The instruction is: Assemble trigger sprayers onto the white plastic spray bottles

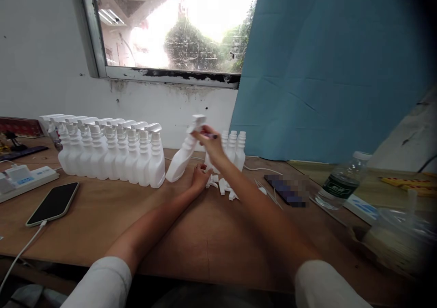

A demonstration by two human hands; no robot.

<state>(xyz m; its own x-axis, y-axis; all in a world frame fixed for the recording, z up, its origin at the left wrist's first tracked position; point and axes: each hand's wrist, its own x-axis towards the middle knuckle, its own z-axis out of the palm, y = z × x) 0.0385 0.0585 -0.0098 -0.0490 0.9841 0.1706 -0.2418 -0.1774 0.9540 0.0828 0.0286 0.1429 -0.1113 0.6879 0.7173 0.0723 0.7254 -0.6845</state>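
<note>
A white spray bottle (182, 158) leans to the right, its base at the left near the tabletop. My right hand (212, 145) is closed around its neck, just under the spray head (198, 120). Between those fingers also shows a small dark, stick-like thing (212, 136). Low beside the bottle, my left hand (200, 179) has curled fingers; what they hold, if anything, is hidden. Loose white spray-head pieces (223, 186) lie right of it. Behind my right forearm stand several white bottles (241, 148) without spray heads, partly covered.
A row of white bottles with spray heads (111, 155) stands at the left. A charging phone (54, 202) and power strip (30, 180) lie nearer that edge. Rightward are another phone (283, 189), a water bottle (341, 183) and a drink cup (398, 235). The wooden table (191, 249) meets a wall.
</note>
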